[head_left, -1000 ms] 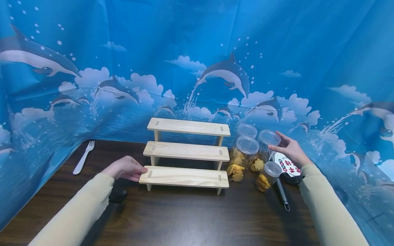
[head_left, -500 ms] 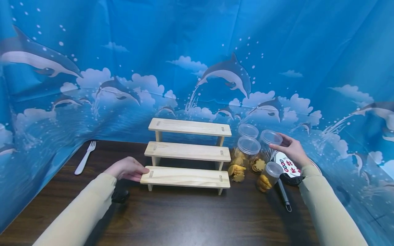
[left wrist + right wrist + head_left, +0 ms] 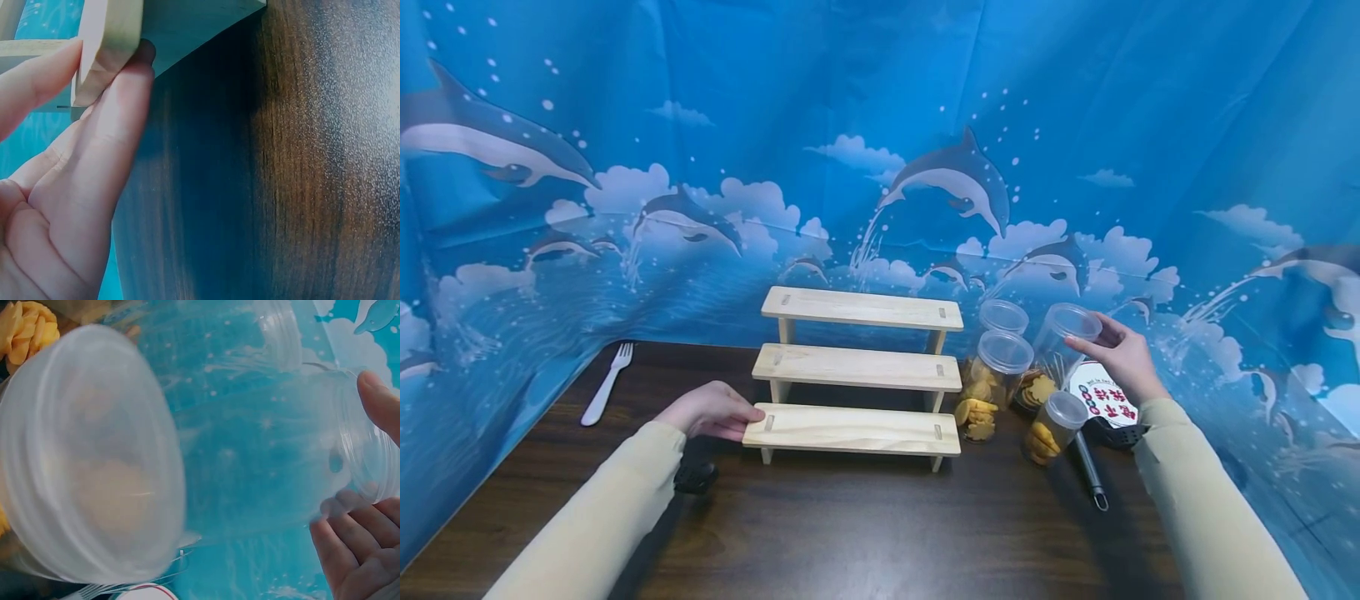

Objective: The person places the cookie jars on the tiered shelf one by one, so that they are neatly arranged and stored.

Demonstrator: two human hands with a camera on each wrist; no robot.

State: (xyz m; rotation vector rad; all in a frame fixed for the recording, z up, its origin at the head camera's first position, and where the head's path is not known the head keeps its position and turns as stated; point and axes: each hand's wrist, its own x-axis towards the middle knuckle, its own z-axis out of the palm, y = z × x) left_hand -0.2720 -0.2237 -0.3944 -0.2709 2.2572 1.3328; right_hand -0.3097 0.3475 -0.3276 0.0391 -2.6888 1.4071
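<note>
My left hand point(image 3: 718, 410) pinches the left end of the lowest board of a three-tier wooden step shelf point(image 3: 853, 430). In the left wrist view, thumb and finger lie on opposite faces of that board point(image 3: 106, 53). On the right, my right hand point(image 3: 1123, 357) grips a clear lidded jar point(image 3: 1060, 342) near its top. The jar leans, with brown cookies low in it. In the right wrist view, fingers and thumb lie around its lid end, while a smaller jar's frosted lid point(image 3: 94, 462) covers part of the view.
Two taller jars point(image 3: 1004, 354) stand between shelf and held jar; a small cookie jar point(image 3: 1055, 429) stands in front. Beside them lie a black-handled utensil point(image 3: 1088, 475) and a round white sign point(image 3: 1105, 396). A white fork point(image 3: 607, 383) lies far left. A dolphin-print curtain point(image 3: 880, 167) hangs behind.
The right hand has moved slightly up and to the right, raising and tilting its jar. The left hand stays on the shelf's end, which has not visibly moved.
</note>
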